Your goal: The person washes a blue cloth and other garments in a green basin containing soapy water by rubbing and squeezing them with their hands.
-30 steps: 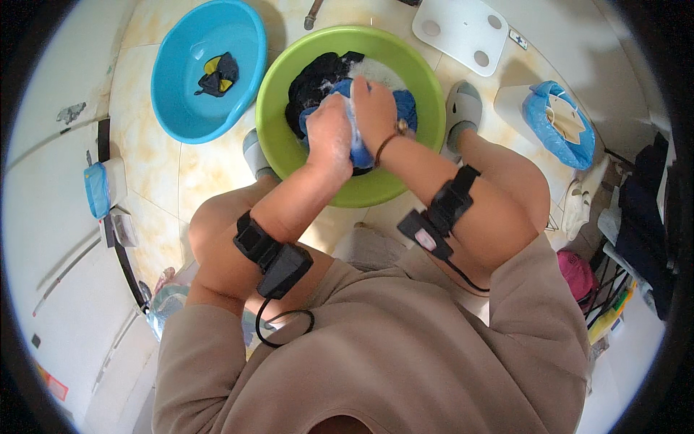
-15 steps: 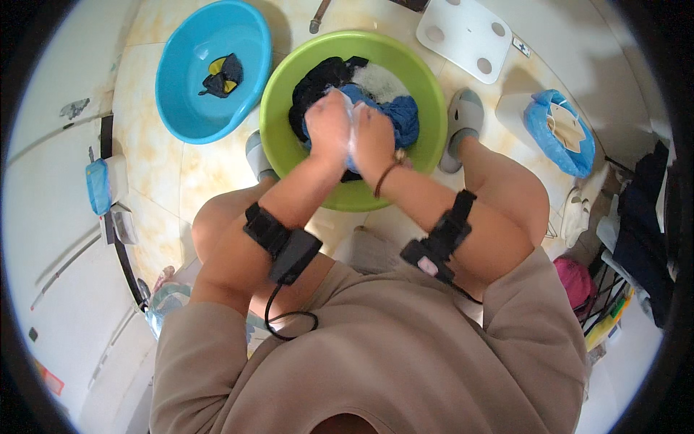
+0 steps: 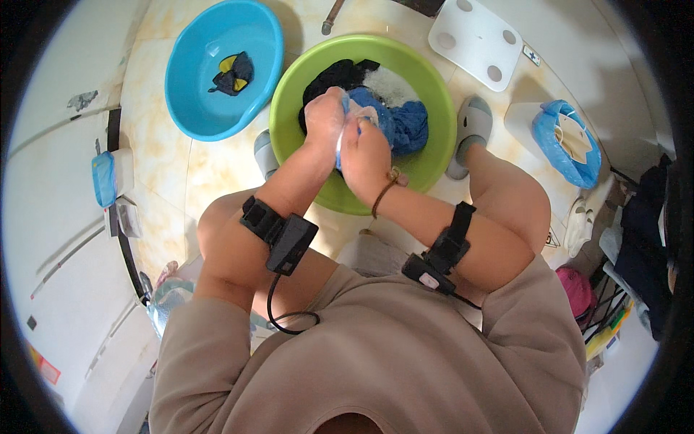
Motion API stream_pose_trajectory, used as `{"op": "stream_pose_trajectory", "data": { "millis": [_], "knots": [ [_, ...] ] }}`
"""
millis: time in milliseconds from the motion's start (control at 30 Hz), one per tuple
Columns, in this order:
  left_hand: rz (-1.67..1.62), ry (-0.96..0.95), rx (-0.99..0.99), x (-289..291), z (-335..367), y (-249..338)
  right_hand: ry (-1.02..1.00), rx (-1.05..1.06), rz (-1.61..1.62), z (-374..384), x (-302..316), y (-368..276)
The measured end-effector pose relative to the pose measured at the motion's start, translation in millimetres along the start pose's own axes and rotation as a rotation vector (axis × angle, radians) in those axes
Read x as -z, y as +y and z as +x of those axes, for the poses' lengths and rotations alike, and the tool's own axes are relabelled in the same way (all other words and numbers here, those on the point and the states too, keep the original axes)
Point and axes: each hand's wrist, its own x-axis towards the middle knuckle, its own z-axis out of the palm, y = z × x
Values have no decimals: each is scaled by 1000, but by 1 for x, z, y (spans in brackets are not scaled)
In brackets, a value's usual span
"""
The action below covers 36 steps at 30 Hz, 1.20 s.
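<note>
Both of my hands are together above the green basin (image 3: 426,173), closed on a wet, sudsy blue cloth (image 3: 410,124). My left hand (image 3: 324,119) grips one part of it, its fingers curled in. Close beside it my right hand (image 3: 366,155) grips another part, thumb side up. White foam shows on the skin and between the hands. The cloth trails from the grip to the right side of the basin. Black cloth (image 3: 332,76) lies at the basin's far left, next to white suds (image 3: 390,88). What kind of garment the blue cloth is cannot be made out.
A blue basin (image 3: 189,108) at the far left holds a small black and yellow cloth (image 3: 235,74). A white scale (image 3: 473,40) lies at the far right. A bin with a blue bag (image 3: 567,155) stands right of my slippered foot (image 3: 473,123).
My hands have shifted slightly, the right turning so its thumb side shows more, and the blue cloth between them is more exposed. The whole view has moved a little.
</note>
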Motion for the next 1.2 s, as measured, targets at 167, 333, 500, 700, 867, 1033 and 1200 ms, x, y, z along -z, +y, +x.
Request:
{"op": "stream_pose_trajectory", "data": {
  "millis": [167,333,500,700,867,1033,1200],
  "knots": [
    [-507,50,520,-24,-23,26,-46,-171,-122,52,9,19],
    [547,-126,34,7,-11,32,-70,-53,-84,6,1,8],
    [-118,-3,342,-7,-17,38,-122,-185,-146,19,9,1],
    [-143,18,243,-20,-6,1,-43,-190,-87,30,9,7],
    [244,44,60,-8,-8,42,-7,-114,-84,18,10,0],
    [-431,172,532,-27,-21,52,42,-221,-85,40,21,17],
    [222,-112,80,-6,-6,35,-2,-98,9,9,10,-3]
  ]
}}
